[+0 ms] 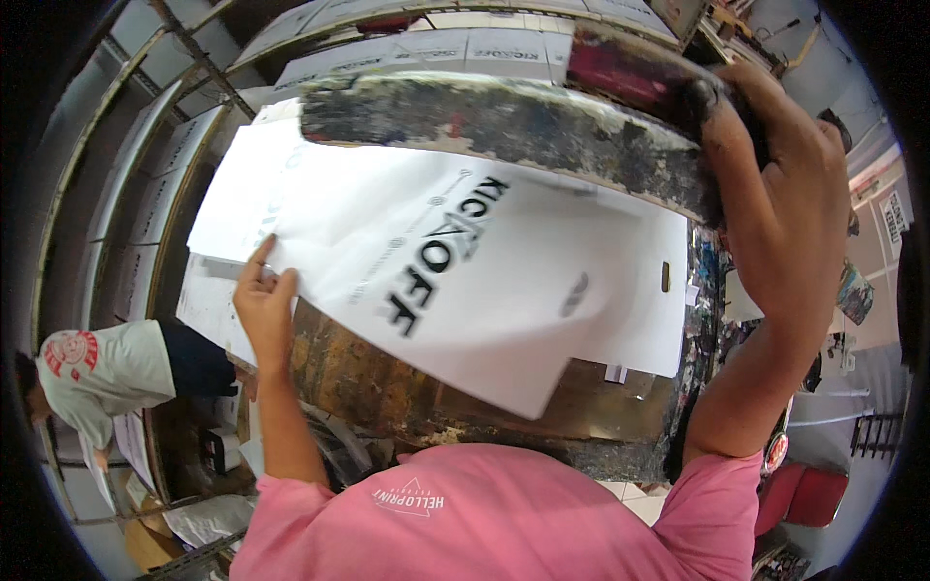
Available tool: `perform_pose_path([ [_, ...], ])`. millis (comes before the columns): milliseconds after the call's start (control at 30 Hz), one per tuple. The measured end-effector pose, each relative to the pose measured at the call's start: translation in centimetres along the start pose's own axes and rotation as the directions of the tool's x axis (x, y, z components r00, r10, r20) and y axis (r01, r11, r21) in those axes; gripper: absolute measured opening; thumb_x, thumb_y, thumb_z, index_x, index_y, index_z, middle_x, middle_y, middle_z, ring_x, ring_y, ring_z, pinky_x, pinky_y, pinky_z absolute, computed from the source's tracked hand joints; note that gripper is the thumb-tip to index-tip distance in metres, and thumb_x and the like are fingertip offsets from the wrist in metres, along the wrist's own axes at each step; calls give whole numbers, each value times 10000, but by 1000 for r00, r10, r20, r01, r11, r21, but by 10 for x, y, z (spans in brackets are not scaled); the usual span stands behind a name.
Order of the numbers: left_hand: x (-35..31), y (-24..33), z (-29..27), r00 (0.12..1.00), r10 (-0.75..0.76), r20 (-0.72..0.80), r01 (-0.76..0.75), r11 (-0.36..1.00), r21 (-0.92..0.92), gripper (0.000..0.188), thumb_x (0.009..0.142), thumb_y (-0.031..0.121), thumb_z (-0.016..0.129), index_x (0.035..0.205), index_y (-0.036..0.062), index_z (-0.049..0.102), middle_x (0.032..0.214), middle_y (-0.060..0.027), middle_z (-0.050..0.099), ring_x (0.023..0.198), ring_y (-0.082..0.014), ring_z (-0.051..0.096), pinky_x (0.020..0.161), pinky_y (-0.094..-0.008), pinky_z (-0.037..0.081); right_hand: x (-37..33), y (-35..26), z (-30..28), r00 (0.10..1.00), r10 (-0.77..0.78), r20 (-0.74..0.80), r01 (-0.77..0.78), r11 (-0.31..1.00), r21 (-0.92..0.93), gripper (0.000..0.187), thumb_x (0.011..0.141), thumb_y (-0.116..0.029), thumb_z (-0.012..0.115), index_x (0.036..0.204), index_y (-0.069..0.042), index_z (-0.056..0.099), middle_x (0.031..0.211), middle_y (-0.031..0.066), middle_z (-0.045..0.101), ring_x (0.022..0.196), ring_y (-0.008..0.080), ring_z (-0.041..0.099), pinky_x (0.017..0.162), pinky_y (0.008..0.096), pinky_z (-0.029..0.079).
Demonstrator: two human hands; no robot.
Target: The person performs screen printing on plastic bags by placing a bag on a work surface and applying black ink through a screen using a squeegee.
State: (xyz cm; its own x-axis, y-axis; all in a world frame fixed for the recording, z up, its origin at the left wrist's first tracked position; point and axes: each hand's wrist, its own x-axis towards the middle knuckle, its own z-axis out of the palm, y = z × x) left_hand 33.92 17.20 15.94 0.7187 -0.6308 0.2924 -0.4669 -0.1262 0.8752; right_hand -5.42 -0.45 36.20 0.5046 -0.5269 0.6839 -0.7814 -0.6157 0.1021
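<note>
White printed sheet [465, 290] (left-pinched), long axis slanting lower-right

Even, bright indoor light falls from above across the scene, leaving the large white printed plastic sheet [465, 281] close to overexposed at its palest parts. Motion blur smears the sheet's black lettering and softens the left hand [263, 308] pinching its edge. The raised right hand [780, 208] is sharper, with a soft highlight along the forearm. Shadow gathers beneath the sheet on the stained, paint-caked brown table [387, 387]. Fisheye distortion bends the grey metal shelving [116, 136] into curves at left, and a black vignette rings the frame. Distant corners look soft and hazy.
</note>
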Motion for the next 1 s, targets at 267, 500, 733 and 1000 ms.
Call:
perform_pose_path([
  [267, 153, -145, -139, 995, 101, -19, -82, 897, 434, 585, 769, 87, 647, 1350, 15, 636, 1146, -210, 701, 972, -250, 681, 876, -336, 521, -10, -22, -3, 998, 63, -25, -62, 998, 32, 381, 928, -357, 575, 1088, -31, 690, 965, 200, 694, 897, 402, 618, 904, 446, 446],
  [500, 100, -37, -32, 962, 167, 215, -214, 953, 216, 654, 979, 290, 682, 1466, -81, 450, 1429, -248, 561, 1284, -329, 577, 1082, -408, 446, -30, -29, 2, 994, 106, -26, -105, 993, 45, 540, 902, -361, 616, 1339, -46, 576, 1057, 243, 688, 966, 403, 628, 934, 456, 459],
  [733, -177, 65, 67, 704, -90, 705, 710, 110, -695, 1092, 879, 827, 454, 1515, -32, 230, 1430, -275, 461, 1369, -420, 461, 1176, -558, 348, -172, -62, 30, 803, -82, 590, -89, 963, 255, 439, 820, -287, 767, 1196, -87, 663, 1032, 128, 574, 1007, 310, 546, 894, 456, 416],
  [1000, -197, -30, 76, 418, -486, 768, 905, 155, -395, 1116, 894, 865, 310, 1412, -123, 302, 1355, -320, 492, 1269, -417, 540, 1104, -559, 441, -259, -90, 116, 766, -49, 641, -235, 907, 350, 502, 780, -303, 797, 1202, -79, 643, 1026, 92, 596, 956, 295, 593, 767, 417, 538],
])
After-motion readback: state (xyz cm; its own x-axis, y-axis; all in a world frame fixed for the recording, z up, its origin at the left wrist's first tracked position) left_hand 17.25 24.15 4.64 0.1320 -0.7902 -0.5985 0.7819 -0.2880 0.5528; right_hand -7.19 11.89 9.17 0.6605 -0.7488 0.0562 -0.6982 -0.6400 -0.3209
